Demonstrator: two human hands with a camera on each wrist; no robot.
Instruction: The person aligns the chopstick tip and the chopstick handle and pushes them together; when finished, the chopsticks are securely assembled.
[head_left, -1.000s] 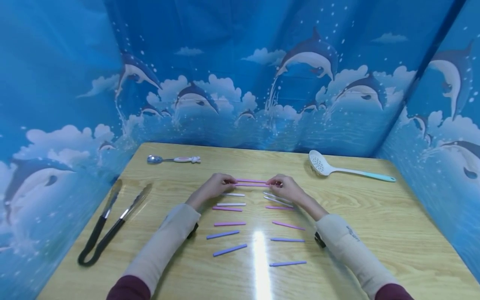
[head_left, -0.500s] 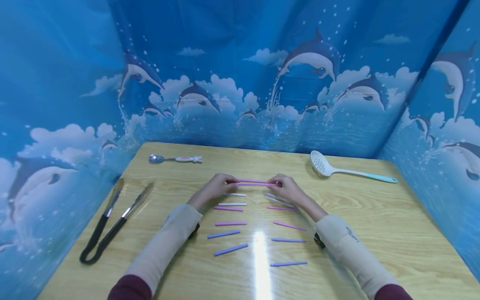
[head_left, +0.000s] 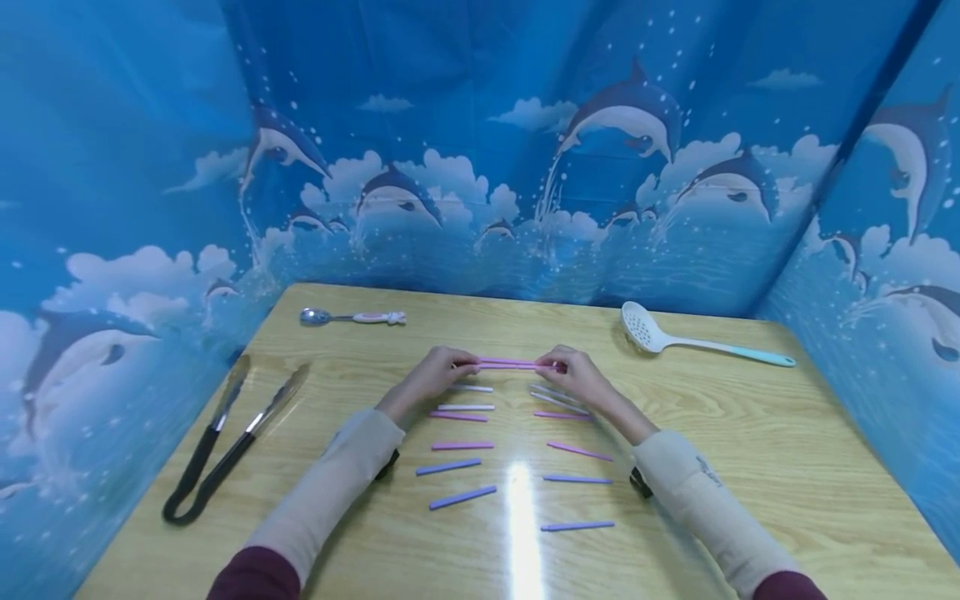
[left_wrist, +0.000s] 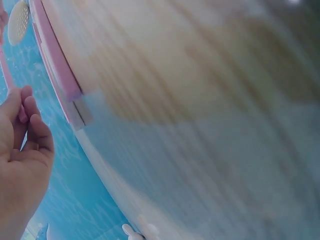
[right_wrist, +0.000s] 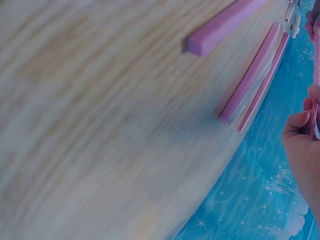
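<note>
In the head view, two thin pink sticks [head_left: 504, 366] stretch side by side between my hands, above the far middle of the table. My left hand [head_left: 437, 373] pinches their left ends with thumb and fingertips, and my right hand [head_left: 579, 377] pinches the right ends. The left wrist view shows the left hand [left_wrist: 25, 155] with a pink stick [left_wrist: 6, 72] between its fingers. From the right wrist, the right hand [right_wrist: 302, 145] grips a pink stick [right_wrist: 316, 60] at the frame's edge. Fingers hide the stick ends.
Loose sticks lie in two columns: white [head_left: 467, 407], pink [head_left: 462, 446] and purple [head_left: 462, 497] at left, likewise at right, such as a purple stick [head_left: 577, 526]. Black-handled tongs [head_left: 225, 450], a spoon [head_left: 352, 317] and a white skimmer [head_left: 660, 338] lie around on the table [head_left: 750, 450].
The two held pink sticks have come slightly closer together, drawing nearer toward their right ends. Both hands keep their pinch; the whole head view has shifted a little.
</note>
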